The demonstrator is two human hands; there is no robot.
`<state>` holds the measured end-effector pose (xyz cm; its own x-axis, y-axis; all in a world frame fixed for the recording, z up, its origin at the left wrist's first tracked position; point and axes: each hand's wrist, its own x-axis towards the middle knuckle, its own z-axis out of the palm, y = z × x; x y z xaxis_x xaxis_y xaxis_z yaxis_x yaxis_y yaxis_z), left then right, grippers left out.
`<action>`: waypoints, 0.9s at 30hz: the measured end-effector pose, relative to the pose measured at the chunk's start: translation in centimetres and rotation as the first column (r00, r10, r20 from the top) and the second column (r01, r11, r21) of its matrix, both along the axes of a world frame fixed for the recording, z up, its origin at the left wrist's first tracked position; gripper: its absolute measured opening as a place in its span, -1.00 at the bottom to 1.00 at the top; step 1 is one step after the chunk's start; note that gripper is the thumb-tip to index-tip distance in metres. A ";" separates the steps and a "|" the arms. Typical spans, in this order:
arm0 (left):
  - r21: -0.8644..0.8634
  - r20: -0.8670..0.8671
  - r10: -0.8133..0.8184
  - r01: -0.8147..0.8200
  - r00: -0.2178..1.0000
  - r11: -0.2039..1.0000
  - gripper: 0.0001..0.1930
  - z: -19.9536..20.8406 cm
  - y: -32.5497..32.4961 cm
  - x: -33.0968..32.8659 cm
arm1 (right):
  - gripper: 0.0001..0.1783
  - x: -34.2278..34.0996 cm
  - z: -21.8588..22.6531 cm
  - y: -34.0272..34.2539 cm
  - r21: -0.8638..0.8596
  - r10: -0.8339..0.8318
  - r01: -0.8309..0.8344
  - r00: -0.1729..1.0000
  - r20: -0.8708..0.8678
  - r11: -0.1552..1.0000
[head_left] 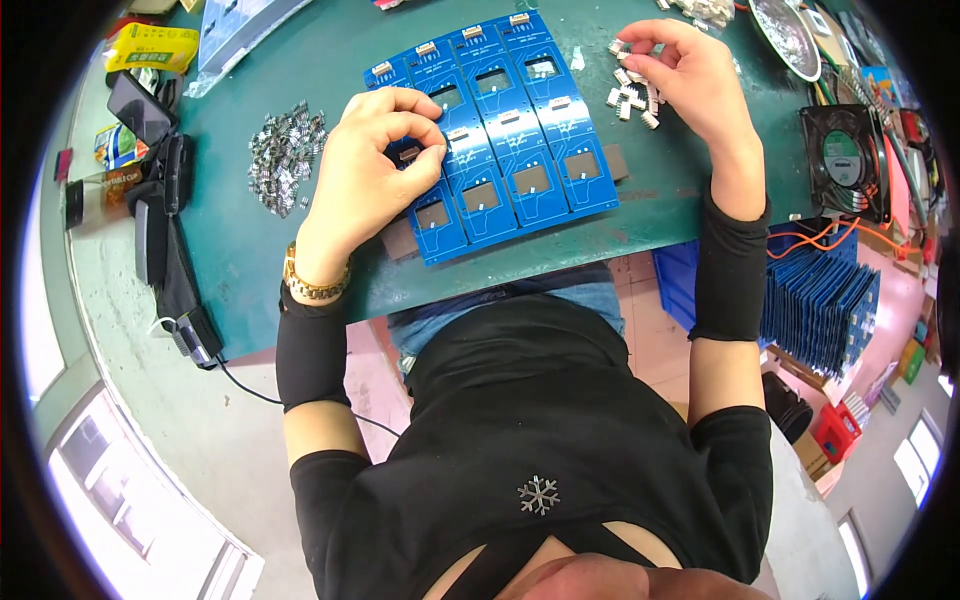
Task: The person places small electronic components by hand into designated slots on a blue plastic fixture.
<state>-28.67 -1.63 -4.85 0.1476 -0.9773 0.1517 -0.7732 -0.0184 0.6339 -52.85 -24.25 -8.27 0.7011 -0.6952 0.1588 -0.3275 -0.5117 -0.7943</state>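
— Where are your hands right now?

— Your left hand (372, 165) rests on the left end of the blue circuit board panel (510, 130), which lies on the green bench (280, 250) at the upper middle of the frame. Your thumb and forefinger are pinched narrow over a small part at the panel's left strip — whether it is gripped or only pressed, I cannot tell.

— And the right one?

— Your right hand (695, 75) sits at the upper right of the frame, fingers curled and close together over the white connectors (632, 95) — its fingertips hold one or two of them just above the heap.

— What else lies near you?

— A heap of small metal parts (285, 155) to the left of your left hand, and a black fan (845, 160) at the right edge. A stack of blue boards (820, 300) stands upright below the fan, off the bench.
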 end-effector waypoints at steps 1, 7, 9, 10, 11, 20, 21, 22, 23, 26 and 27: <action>0.001 -0.001 0.001 -0.001 1.000 1.000 -0.93 -0.1 0.0 0.1 | -0.75 0.0 0.0 0.0 -0.033 0.006 -0.005 1.000 0.011 0.999; 0.003 0.012 0.006 -0.006 1.000 1.000 -0.93 0.1 -0.1 -0.2 | -0.76 0.1 0.6 0.0 -0.169 0.034 -0.033 0.999 0.001 0.985; 0.001 0.026 -0.001 0.001 1.000 1.000 -0.94 0.1 0.0 -0.4 | -0.79 0.3 1.0 0.3 -0.210 0.020 -0.019 1.000 0.006 0.978; -0.002 0.025 -0.003 0.003 1.000 1.000 -0.94 0.1 0.1 -0.4 | -0.81 0.5 1.2 0.4 -0.249 0.008 -0.005 1.000 0.011 0.968; -0.024 0.067 -0.014 0.016 0.998 1.000 -0.95 0.0 0.1 -0.5 | -0.81 0.5 1.2 0.3 -0.255 0.004 -0.002 1.000 0.007 0.967; -0.184 0.285 -0.041 0.097 0.958 0.978 -0.88 0.6 0.5 1.6 | -0.88 0.5 0.1 0.1 -0.162 -0.154 0.160 0.987 0.050 0.974; -0.207 0.210 0.126 -0.082 0.969 0.975 -0.88 0.3 0.7 2.5 | -0.85 0.4 0.2 -0.1 -0.176 -0.173 0.173 0.985 0.018 0.969; -0.215 0.132 0.291 -0.259 0.948 0.942 -0.87 0.0 0.9 3.5 | -0.85 0.5 0.2 0.0 -0.179 -0.170 0.171 0.985 0.017 0.969; -0.139 0.042 0.393 -0.384 0.918 0.913 -0.85 0.0 1.1 4.4 | -0.81 0.7 0.4 0.4 -0.210 -0.190 0.174 0.980 -0.059 0.962; 0.089 -0.059 0.598 -0.592 0.799 0.801 -0.84 -0.6 1.7 8.1 | -0.77 1.7 1.0 1.7 -0.308 -0.217 0.162 0.965 -0.151 0.937; -0.096 -0.016 0.574 -0.573 0.818 0.814 -0.84 -1.5 1.8 9.0 | -0.77 2.1 1.1 2.4 -0.373 -0.243 0.165 0.954 -0.174 0.913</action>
